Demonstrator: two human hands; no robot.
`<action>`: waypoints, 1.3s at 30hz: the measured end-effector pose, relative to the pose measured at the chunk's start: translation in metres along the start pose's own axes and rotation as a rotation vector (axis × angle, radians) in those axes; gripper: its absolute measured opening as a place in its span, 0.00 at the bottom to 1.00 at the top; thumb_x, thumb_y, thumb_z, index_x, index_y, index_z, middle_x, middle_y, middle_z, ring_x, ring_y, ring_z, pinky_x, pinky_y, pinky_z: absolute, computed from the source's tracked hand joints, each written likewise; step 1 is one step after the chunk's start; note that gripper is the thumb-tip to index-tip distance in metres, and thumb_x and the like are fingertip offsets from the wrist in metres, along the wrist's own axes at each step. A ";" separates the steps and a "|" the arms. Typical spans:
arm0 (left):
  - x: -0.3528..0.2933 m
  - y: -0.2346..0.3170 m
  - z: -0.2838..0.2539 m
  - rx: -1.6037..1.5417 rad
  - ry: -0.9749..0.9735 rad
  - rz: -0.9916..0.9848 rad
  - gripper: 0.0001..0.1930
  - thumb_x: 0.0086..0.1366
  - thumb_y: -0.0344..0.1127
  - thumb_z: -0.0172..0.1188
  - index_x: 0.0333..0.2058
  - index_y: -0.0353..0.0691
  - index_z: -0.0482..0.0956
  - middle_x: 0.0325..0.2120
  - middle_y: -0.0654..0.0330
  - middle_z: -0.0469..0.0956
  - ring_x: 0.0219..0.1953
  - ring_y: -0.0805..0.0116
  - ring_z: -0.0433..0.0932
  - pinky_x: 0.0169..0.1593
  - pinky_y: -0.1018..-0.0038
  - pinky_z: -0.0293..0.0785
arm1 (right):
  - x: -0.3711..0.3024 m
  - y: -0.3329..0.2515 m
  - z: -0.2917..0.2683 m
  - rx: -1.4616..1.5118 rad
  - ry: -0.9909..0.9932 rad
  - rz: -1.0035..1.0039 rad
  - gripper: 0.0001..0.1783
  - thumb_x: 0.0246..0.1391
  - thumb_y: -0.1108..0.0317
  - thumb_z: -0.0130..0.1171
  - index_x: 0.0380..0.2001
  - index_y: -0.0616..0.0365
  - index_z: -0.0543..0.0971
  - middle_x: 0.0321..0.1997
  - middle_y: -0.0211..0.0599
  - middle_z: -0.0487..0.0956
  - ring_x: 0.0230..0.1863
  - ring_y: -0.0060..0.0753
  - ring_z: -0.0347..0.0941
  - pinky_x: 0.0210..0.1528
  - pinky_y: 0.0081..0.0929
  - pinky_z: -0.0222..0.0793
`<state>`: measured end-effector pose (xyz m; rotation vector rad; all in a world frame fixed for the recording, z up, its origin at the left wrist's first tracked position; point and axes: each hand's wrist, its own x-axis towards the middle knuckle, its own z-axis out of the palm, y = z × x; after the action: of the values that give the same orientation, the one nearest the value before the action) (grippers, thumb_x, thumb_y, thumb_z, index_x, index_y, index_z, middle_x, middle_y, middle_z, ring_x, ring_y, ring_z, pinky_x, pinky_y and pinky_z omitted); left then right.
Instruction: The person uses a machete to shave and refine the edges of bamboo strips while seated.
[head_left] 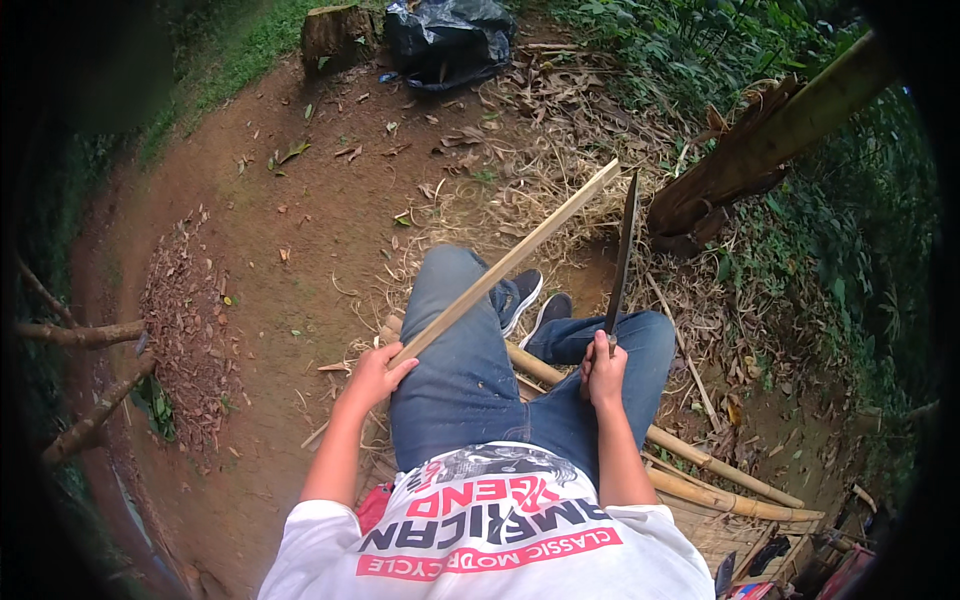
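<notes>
A long, pale strip of split bamboo slants across my left thigh, its far end up and to the right. My left hand is closed around its near end. In my right hand, above my right thigh, is the handle of a machete. Its dark blade points up and away from me, with the tip close to the far end of the strip but apart from it. The palm sides of both hands are partly hidden.
I sit on a bamboo bench. Thin shavings litter the ground past my shoes. A thick trunk leans at the right. At the back are a black plastic bag and a tree stump. Branches jut in at the left.
</notes>
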<state>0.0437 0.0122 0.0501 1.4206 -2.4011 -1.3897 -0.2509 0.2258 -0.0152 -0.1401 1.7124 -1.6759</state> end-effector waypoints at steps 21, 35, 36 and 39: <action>-0.020 -0.023 0.018 0.400 0.151 -0.047 0.19 0.61 0.51 0.58 0.28 0.38 0.75 0.21 0.44 0.76 0.29 0.40 0.77 0.33 0.54 0.70 | 0.023 -0.025 0.032 -0.226 -0.568 0.297 0.05 0.50 0.71 0.60 0.25 0.62 0.76 0.14 0.26 0.70 0.13 0.18 0.63 0.16 0.22 0.58; 0.003 -0.031 0.013 0.373 -0.010 -0.019 0.25 0.62 0.55 0.56 0.29 0.32 0.76 0.24 0.38 0.77 0.31 0.37 0.77 0.37 0.51 0.73 | 0.081 -0.020 0.030 -0.444 -0.031 -0.240 0.10 0.43 0.74 0.64 0.29 0.63 0.74 0.23 0.28 0.75 0.25 0.17 0.67 0.27 0.23 0.64; 0.004 -0.031 0.012 0.375 -0.028 -0.021 0.26 0.63 0.55 0.56 0.29 0.32 0.76 0.24 0.38 0.77 0.32 0.36 0.77 0.37 0.51 0.72 | 0.075 -0.016 0.041 -0.427 -0.031 -0.226 0.09 0.42 0.76 0.63 0.29 0.63 0.74 0.24 0.29 0.75 0.25 0.18 0.67 0.27 0.24 0.65; 0.005 -0.032 0.011 0.307 -0.023 -0.028 0.22 0.65 0.50 0.55 0.27 0.33 0.74 0.23 0.41 0.76 0.31 0.37 0.76 0.35 0.54 0.70 | 0.047 0.003 0.058 -0.647 -0.107 -0.276 0.12 0.39 0.76 0.59 0.32 0.66 0.75 0.20 0.43 0.75 0.22 0.30 0.71 0.29 0.32 0.68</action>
<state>0.0582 0.0098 0.0187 1.5079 -2.7127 -1.0814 -0.2520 0.1522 -0.0313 -0.7814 2.1655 -1.2009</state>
